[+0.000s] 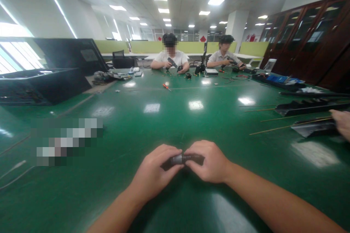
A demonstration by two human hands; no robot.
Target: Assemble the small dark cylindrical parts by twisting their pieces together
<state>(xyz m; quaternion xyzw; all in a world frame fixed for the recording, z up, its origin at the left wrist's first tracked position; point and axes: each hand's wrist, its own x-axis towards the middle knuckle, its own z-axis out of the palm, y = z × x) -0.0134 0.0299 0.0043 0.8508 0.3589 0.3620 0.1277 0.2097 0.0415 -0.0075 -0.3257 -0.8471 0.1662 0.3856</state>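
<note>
Two-handed, we pinch opposite ends of a dark cylindrical piece (178, 159) over the green surface (169, 123), the fingers of our left hand (155, 167) and right hand (212, 162) clasping it, probably for steadiness, though blur hides its details.

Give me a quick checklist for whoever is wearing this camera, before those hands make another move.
1. Left hand gripping the dark cylinder: ok, fingers and thumb close around one end.
2. Right hand gripping it too: ok, at the opposite end.
3. Cylinder's parts fully joined: cannot tell, fingers hide both ends.
4. Other person's hand well away: ok, at the right edge of the view.
5. Orange screwdriver beside the hands: not ok, it lies well forward on the green table.
</note>
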